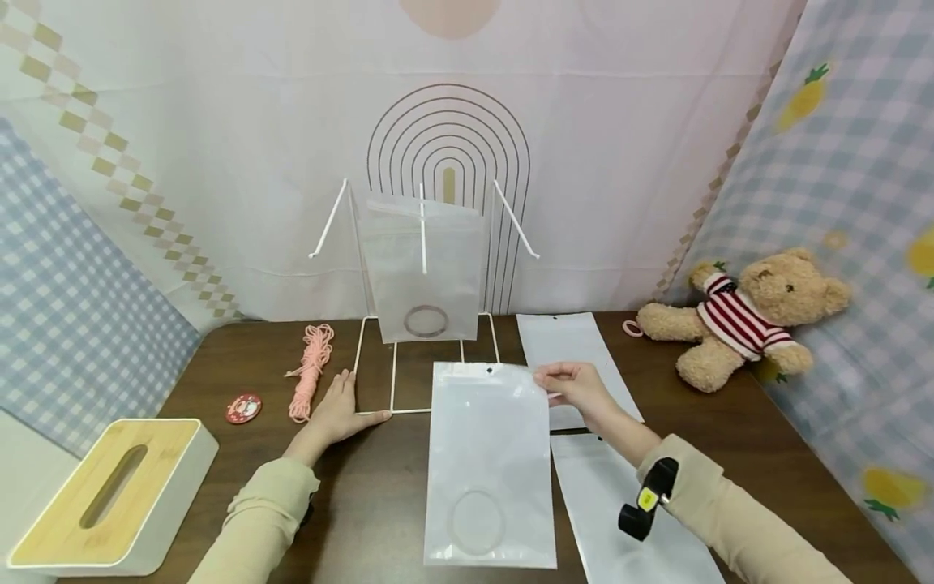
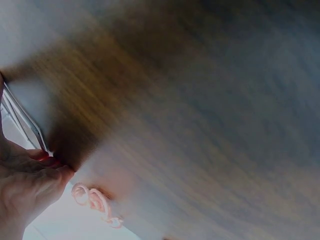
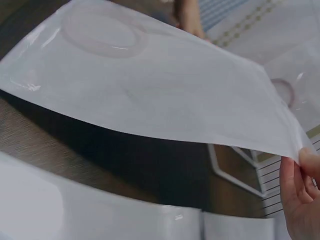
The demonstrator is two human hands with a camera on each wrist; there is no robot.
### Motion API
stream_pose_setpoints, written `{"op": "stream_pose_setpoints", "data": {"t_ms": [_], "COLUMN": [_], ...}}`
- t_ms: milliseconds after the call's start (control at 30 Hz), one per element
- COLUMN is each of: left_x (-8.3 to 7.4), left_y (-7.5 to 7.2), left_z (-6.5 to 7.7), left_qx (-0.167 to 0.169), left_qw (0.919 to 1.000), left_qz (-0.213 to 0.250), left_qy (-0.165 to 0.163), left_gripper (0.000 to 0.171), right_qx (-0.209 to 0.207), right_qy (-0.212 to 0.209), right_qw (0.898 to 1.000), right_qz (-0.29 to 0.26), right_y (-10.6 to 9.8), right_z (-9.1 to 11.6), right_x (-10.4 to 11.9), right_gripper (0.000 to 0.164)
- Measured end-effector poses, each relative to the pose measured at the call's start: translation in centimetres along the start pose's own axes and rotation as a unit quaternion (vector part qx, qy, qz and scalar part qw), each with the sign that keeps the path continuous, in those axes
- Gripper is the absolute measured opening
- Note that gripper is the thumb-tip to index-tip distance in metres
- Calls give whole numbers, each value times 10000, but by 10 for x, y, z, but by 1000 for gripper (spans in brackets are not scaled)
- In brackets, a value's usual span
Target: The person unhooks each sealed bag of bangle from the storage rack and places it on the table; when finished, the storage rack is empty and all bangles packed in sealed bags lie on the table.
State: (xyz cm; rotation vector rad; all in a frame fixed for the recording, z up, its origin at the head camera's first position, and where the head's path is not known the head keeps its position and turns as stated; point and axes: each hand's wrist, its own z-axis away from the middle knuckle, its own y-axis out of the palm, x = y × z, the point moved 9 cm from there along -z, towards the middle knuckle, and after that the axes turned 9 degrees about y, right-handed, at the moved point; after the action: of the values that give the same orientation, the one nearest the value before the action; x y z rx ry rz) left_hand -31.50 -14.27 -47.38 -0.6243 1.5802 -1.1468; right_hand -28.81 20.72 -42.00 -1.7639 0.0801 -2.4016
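1. So the right hand [image 1: 580, 389] is pinching the top right corner of a whitish bag [image 1: 489, 454], lower middle of the head view. Its wrist cam cuts that hand off at the right edge.
2. There's a pale ring [image 1: 450, 523] near the bottom of that bag, super faint, hard to tell what it is.
3. Left hand [image 1: 339, 412], left of center, has fingers out straight, resting on the front left corner of a white wire rack [image 1: 394, 381]. Its wrist view is dim and blurry, with the hand chopped at the left edge.
4. A hanging bag [image 1: 452, 268] sits mid-frame, partly behind the rack's front prong.
5. Two flat bags lie right of center: the upper bag [image 1: 576, 349] is partly covered by the right hand and arm, the lower bag [image 1: 620, 503] runs off the bottom edge.
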Motion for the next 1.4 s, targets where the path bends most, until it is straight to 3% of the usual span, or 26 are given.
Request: {"op": "stream_pose_setpoints", "data": {"t_ms": [67, 233, 333, 500, 633, 800, 967, 1033, 1167, 1267, 1400], "left_x": [1, 2, 3, 4, 5, 5, 2, 1, 4, 6, 4], "left_y": [0, 2, 3, 5, 6, 7, 4, 3, 3, 2, 4], "left_z": [0, 4, 5, 4, 3, 1, 1, 1, 0, -1, 0], "left_qx": [17, 61, 59, 3, 2, 8, 4, 8, -71, -245, -252], "left_qw": [10000, 9999, 9999, 10000, 10000, 9999, 10000, 10000, 9998, 9991, 9987], "left_qz": [5, 18, 21, 47, 80, 95, 68, 86, 208, 343, 420], "left_qy": [-25, -80, -97, -60, -46, -42, -39, -46, -21, 77, 122], "left_gripper": [103, 104, 104, 105, 105, 104, 104, 106, 110, 116, 120], "right_qx": [-60, -141, -190, -310, -455, -481, -497, -342, 117, 373, 715], "right_qy": [71, 37, -241, -933, -1212, -1184, -1076, -1116, -1144, -932, -743], "right_qw": [9993, 9885, 9762, 9469, 9263, 9157, 8963, 8984, 9235, 9402, 9483], "right_qz": [354, 1505, 2147, 3062, 3539, 3811, 4273, 4234, 3660, 3254, 3003], "right_y": [3, 14, 20, 27, 31, 34, 35, 37, 42, 45, 54], "right_z": [-2, -2, -1, -1, -4, -7, -9, -12, -26, -41, -57], "right_x": [-13, -33, -36, -28, -23, -23, -22, -19, -12, -12, -20], "right_gripper": [29, 17, 11, 5, 4, 9, 17, 23, 39, 57, 77]}}
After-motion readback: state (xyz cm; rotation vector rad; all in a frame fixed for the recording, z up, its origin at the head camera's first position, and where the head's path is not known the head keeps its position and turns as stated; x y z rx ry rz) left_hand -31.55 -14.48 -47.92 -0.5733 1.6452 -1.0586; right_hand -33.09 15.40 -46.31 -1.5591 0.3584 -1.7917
